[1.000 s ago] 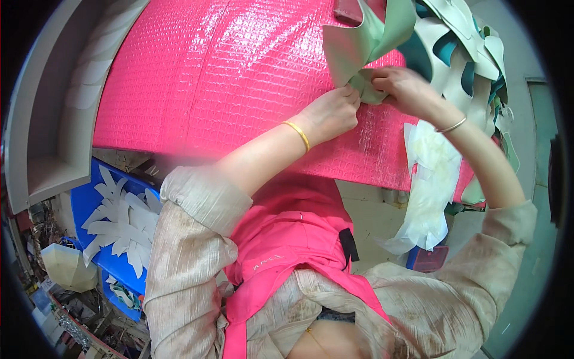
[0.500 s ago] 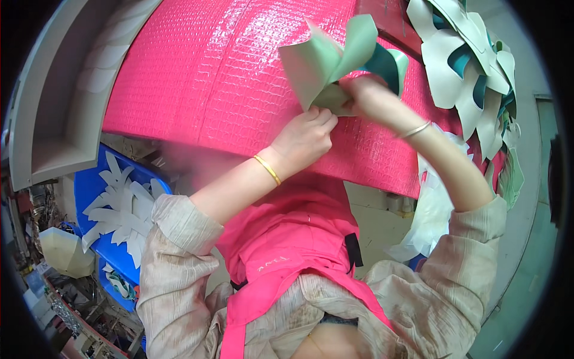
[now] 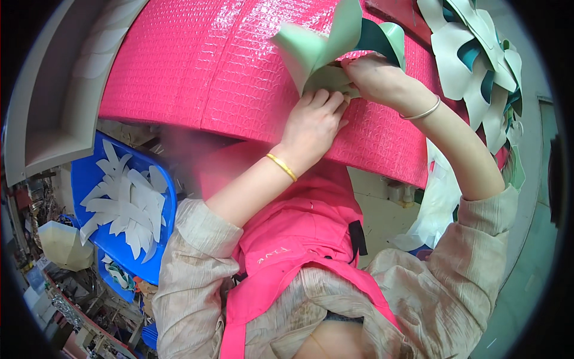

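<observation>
A curled piece of pale green sheet material with petal-like lobes and a dark teal reverse (image 3: 326, 51) stands over the pink-covered worktable. My left hand (image 3: 314, 119), the one with a gold bracelet at the wrist, pinches its lower edge near the table's front. My right hand (image 3: 376, 78), wearing a silver bangle, is closed on the same piece close to its base. The fingertips of both hands nearly meet there, and part of the base is hidden behind them.
Pink textured sheeting (image 3: 179, 72) covers the table. Several similar green-and-teal pieces (image 3: 454, 60) are heaped at the far right. A blue bin (image 3: 86, 197) with white leaf-shaped cutouts (image 3: 125, 203) stands at the left, below a grey open box (image 3: 57, 113). White plastic (image 3: 436, 203) hangs at the right.
The green piece has shifted slightly upward in the picture and tilted. My right hand has moved a little right, and my left hand has come closer to it. Both keep hold.
</observation>
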Available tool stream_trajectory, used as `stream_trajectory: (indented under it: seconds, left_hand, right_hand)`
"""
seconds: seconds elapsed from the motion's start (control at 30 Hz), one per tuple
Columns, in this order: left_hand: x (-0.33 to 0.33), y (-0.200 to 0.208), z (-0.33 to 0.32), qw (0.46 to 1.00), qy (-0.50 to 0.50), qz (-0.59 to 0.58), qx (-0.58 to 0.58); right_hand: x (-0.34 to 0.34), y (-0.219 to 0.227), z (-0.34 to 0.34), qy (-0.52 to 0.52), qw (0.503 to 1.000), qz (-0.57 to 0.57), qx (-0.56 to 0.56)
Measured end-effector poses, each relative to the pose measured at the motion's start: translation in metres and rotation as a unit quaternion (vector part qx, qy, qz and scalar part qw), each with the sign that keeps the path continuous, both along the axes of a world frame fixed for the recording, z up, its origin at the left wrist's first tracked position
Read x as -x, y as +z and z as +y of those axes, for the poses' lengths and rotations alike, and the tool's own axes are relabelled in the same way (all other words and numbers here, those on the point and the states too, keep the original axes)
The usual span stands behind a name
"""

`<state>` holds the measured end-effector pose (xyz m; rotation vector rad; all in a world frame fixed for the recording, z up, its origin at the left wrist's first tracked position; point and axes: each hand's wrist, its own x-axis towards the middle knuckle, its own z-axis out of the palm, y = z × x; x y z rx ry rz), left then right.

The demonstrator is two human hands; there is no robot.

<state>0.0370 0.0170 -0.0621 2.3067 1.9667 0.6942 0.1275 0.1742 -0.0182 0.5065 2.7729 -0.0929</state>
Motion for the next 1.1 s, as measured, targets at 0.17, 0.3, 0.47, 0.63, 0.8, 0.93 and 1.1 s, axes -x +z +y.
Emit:
stream_trajectory:
  seconds: [0.17, 0.3, 0.47, 0.63, 0.8, 0.93, 1.1]
  left_hand:
    - [-0.014, -0.010, 0.007, 0.994, 0.024, 0.048, -0.099]
    - [-0.020, -0.012, 0.009, 0.996, 0.034, -0.061, -0.056]
    - [-0.032, -0.008, 0.019, 0.986, 0.040, 0.138, -0.082]
    - [-0.015, 0.004, 0.030, 0.969, -0.064, 0.189, -0.143]
    - [-0.002, 0.019, 0.050, 0.917, -0.198, 0.320, -0.134]
    - [0.011, 0.039, 0.039, 0.902, -0.215, 0.360, -0.104]
    - [0.038, 0.037, -0.005, 0.930, -0.198, 0.309, -0.013]
  right_hand:
    - [0.005, 0.014, -0.001, 0.024, 0.999, -0.035, -0.004]
    - [0.004, 0.003, 0.001, 0.022, 0.999, -0.030, -0.040]
    - [-0.010, 0.023, 0.028, -0.012, 0.995, -0.072, 0.071]
    - [-0.016, 0.022, 0.040, -0.054, 0.985, -0.069, 0.151]
    - [-0.047, 0.055, 0.060, 0.050, 0.994, 0.037, 0.092]
    - [-0.051, 0.069, 0.054, -0.065, 0.968, -0.038, 0.238]
    - [-0.018, 0.062, 0.012, -0.082, 0.934, -0.033, 0.346]
